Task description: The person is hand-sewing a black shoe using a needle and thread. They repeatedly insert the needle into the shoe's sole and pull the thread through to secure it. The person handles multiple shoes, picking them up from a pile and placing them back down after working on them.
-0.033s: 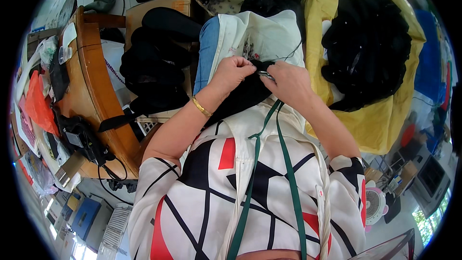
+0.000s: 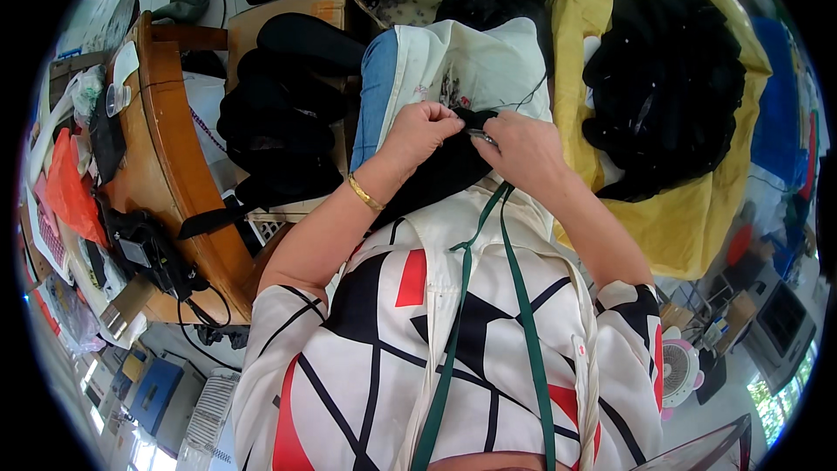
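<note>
A black fabric piece [image 2: 449, 166] lies across my lap, over a white apron [image 2: 501, 57]. My left hand [image 2: 425, 133], with a gold bracelet on its wrist, pinches the upper edge of this fabric between thumb and fingertips. Close beside it, my right hand [image 2: 525, 150] is closed around a small silver metal tool [image 2: 479, 134], its thumb along the metal. The tool's tip meets the black fabric; most of it is hidden by the fingers, so its exact kind does not show. A thin dark thread [image 2: 530, 96] curves up from near my right hand.
To the left, black padded pieces [image 2: 279, 113] are heaped by a cardboard box [image 2: 340, 4] and a wooden chair or bench [image 2: 174, 157]. At the right stands a yellow sack [image 2: 671, 235] full of black pieces [image 2: 663, 87]. A pink-rimmed fan [image 2: 678, 371] is at lower right.
</note>
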Action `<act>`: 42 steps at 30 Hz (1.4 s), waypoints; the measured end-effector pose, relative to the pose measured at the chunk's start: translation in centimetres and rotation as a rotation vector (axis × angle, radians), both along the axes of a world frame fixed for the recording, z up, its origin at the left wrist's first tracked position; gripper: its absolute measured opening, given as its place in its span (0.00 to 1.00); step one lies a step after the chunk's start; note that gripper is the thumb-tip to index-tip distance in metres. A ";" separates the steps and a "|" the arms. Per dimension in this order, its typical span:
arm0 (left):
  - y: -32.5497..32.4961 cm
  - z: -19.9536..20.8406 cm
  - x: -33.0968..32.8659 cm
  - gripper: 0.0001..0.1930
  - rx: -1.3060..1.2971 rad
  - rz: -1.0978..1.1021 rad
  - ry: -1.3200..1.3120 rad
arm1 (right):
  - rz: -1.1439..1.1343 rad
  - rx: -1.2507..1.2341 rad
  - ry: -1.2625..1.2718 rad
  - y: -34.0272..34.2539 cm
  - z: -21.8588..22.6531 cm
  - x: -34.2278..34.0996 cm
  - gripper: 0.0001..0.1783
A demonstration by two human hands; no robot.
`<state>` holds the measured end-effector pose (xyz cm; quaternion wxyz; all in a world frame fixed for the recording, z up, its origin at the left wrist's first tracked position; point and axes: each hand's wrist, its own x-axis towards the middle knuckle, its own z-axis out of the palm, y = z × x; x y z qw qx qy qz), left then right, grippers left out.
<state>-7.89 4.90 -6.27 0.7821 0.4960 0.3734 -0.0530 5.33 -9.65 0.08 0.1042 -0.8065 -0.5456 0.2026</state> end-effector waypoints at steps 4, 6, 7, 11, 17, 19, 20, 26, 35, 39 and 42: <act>0.1 0.8 0.1 0.05 -0.002 0.081 -0.007 | 0.105 -0.009 0.087 -1.2 2.5 -1.4 0.16; 0.2 1.8 0.2 0.06 0.106 0.020 -0.040 | 0.099 0.019 0.134 -1.6 3.6 -1.3 0.18; 0.3 2.1 0.1 0.07 0.159 -0.010 -0.056 | 0.051 0.047 0.142 -1.8 3.7 -0.9 0.18; -0.7 2.4 -1.2 0.09 0.502 -0.386 -0.249 | -0.068 -0.034 0.206 -3.3 2.0 0.9 0.12; -2.5 4.9 -3.2 0.08 0.391 -0.394 -0.042 | -0.060 0.034 0.214 -5.9 -1.6 1.0 0.07; -3.4 3.6 -4.1 0.10 0.311 -0.238 -0.058 | -0.044 0.049 0.167 -6.8 -1.8 1.6 0.06; -3.6 3.5 -4.1 0.11 0.274 -0.156 -0.068 | -0.147 0.021 0.332 -7.1 -1.7 2.1 0.05; -2.9 4.0 -3.2 0.15 -0.088 -0.132 0.234 | -0.774 0.174 1.100 -8.0 -1.0 4.8 0.03; -2.5 7.1 -2.2 0.12 -0.075 -0.057 -0.164 | -0.491 0.247 0.987 -4.5 -1.1 4.1 0.23; -2.5 8.1 -1.2 0.07 -0.076 0.168 -0.123 | -0.351 0.285 0.814 -3.5 0.2 3.5 0.23; -1.9 6.8 -1.8 0.10 0.313 -0.014 -0.087 | -0.354 0.329 0.755 -3.5 0.6 2.5 0.24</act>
